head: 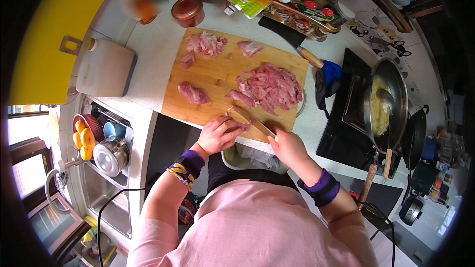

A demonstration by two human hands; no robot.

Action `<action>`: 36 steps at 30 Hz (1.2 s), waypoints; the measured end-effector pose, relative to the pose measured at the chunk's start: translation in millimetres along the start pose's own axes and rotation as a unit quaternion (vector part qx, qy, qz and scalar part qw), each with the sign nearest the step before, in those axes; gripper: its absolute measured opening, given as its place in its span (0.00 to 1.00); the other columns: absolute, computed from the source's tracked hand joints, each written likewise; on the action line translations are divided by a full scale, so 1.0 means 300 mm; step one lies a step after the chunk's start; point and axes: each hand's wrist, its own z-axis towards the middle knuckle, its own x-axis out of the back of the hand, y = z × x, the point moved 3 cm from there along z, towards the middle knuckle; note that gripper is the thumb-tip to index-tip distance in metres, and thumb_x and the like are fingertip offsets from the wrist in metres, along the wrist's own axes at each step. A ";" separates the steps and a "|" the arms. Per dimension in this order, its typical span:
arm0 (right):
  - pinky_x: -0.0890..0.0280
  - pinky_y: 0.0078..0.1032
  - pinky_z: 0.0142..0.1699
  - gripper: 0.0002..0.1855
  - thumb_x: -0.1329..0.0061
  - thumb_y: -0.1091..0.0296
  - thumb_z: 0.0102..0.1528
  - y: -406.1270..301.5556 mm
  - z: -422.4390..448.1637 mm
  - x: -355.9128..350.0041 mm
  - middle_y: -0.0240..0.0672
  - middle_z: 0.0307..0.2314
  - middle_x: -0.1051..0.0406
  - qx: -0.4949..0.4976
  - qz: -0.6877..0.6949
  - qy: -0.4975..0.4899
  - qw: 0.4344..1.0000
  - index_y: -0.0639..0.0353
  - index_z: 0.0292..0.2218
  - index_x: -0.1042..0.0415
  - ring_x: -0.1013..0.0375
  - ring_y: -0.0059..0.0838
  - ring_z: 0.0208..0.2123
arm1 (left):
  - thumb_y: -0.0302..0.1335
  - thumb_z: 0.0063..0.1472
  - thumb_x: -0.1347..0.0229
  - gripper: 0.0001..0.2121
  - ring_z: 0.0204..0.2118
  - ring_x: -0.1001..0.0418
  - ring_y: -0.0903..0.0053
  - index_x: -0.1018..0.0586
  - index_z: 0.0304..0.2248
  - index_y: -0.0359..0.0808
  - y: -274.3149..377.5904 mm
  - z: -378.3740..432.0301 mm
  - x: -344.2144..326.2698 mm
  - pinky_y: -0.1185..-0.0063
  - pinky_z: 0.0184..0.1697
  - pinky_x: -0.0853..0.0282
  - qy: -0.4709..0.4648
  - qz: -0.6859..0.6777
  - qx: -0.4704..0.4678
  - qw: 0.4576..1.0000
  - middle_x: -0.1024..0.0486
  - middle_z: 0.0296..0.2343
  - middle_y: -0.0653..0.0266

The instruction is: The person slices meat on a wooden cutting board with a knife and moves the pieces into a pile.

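Note:
My left hand (219, 134) presses on a piece of raw meat (242, 125) at the near edge of a wooden cutting board (222, 74). My right hand (291, 147) grips a kitchen knife (256, 121), whose blade lies along the right side of that piece; its handle is hidden in my fist. A large pile of sliced raw meat (276, 87) lies on the right of the board. Whole chunks rest at the left (193, 93) and at the top (249, 48). Paler trimmings (206, 43) with a small chunk beside them lie at the far left corner.
A cleaver (284, 34) lies beyond the board, near a blue and black cloth item (328, 81). On the right, a wok (387, 104) with yellow food and a ladle sits over the black cooktop (337, 133). A plastic jug (105, 68) and sink (107, 196) are left. A bin (256, 157) is below the board.

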 end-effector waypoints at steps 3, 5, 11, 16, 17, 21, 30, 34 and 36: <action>0.32 0.46 0.30 0.13 0.52 0.61 0.58 0.000 -0.018 -0.015 0.49 0.20 0.27 -0.015 0.006 0.011 1.000 0.63 0.36 0.31 0.26 0.54 0.24 | 0.30 0.41 0.39 0.27 0.47 0.30 0.70 0.22 0.46 0.53 -0.003 -0.005 -0.003 0.72 0.51 0.30 -0.011 -0.004 0.004 1.000 0.27 0.43 0.75; 0.32 0.46 0.30 0.14 0.52 0.60 0.58 -0.012 -0.030 -0.013 0.50 0.20 0.27 -0.012 -0.008 0.007 1.000 0.64 0.37 0.30 0.26 0.55 0.24 | 0.30 0.41 0.39 0.27 0.47 0.30 0.70 0.22 0.46 0.53 -0.001 -0.003 0.004 0.71 0.51 0.30 -0.017 -0.004 0.001 1.000 0.27 0.43 0.75; 0.31 0.45 0.29 0.11 0.53 0.64 0.56 -0.038 -0.051 -0.024 0.47 0.20 0.26 0.003 -0.055 -0.007 0.998 0.61 0.38 0.32 0.24 0.51 0.24 | 0.30 0.41 0.39 0.27 0.47 0.31 0.69 0.22 0.46 0.53 0.011 0.023 0.033 0.72 0.52 0.30 -0.023 -0.001 -0.002 1.000 0.27 0.43 0.77; 0.31 0.47 0.30 0.12 0.55 0.66 0.56 -0.112 0.047 -0.067 0.46 0.21 0.25 0.008 -0.044 -0.011 0.999 0.62 0.41 0.32 0.23 0.49 0.26 | 0.29 0.42 0.40 0.27 0.47 0.31 0.68 0.22 0.46 0.55 0.007 0.010 0.010 0.72 0.51 0.30 -0.017 0.002 0.011 1.000 0.26 0.42 0.78; 0.31 0.46 0.30 0.12 0.55 0.66 0.56 -0.117 0.053 -0.065 0.46 0.21 0.25 0.007 -0.041 -0.010 0.999 0.62 0.41 0.32 0.23 0.49 0.26 | 0.29 0.42 0.40 0.27 0.47 0.31 0.68 0.22 0.46 0.56 0.007 0.010 0.010 0.72 0.51 0.30 -0.021 0.000 0.013 1.000 0.26 0.42 0.78; 0.31 0.48 0.31 0.12 0.53 0.62 0.57 -0.027 0.000 -0.069 0.48 0.20 0.26 0.001 0.007 0.010 1.000 0.63 0.36 0.31 0.25 0.52 0.25 | 0.29 0.42 0.40 0.27 0.48 0.31 0.67 0.22 0.47 0.56 0.005 -0.001 0.011 0.71 0.50 0.30 -0.029 0.002 0.011 1.000 0.26 0.42 0.77; 0.33 0.46 0.28 0.15 0.52 0.59 0.59 0.076 -0.079 0.001 0.51 0.17 0.29 -0.038 0.046 0.096 0.994 0.63 0.29 0.31 0.27 0.55 0.22 | 0.28 0.43 0.41 0.28 0.50 0.32 0.66 0.23 0.49 0.52 0.037 0.027 0.038 0.67 0.56 0.35 -0.047 -0.015 0.022 0.999 0.27 0.43 0.72; 0.32 0.45 0.30 0.13 0.51 0.60 0.58 0.056 -0.070 -0.004 0.52 0.20 0.28 -0.058 0.064 0.057 0.995 0.64 0.35 0.29 0.26 0.55 0.25 | 0.27 0.45 0.43 0.28 0.53 0.34 0.67 0.25 0.51 0.45 0.084 0.004 0.017 0.68 0.61 0.41 -0.040 0.032 0.038 0.998 0.27 0.46 0.67; 0.32 0.46 0.28 0.14 0.52 0.60 0.59 0.049 -0.068 -0.018 0.51 0.18 0.28 -0.037 0.053 0.077 0.995 0.62 0.31 0.30 0.27 0.54 0.23 | 0.26 0.46 0.44 0.28 0.55 0.34 0.67 0.26 0.51 0.41 0.107 0.013 0.017 0.68 0.61 0.42 -0.044 0.022 0.032 0.998 0.28 0.49 0.65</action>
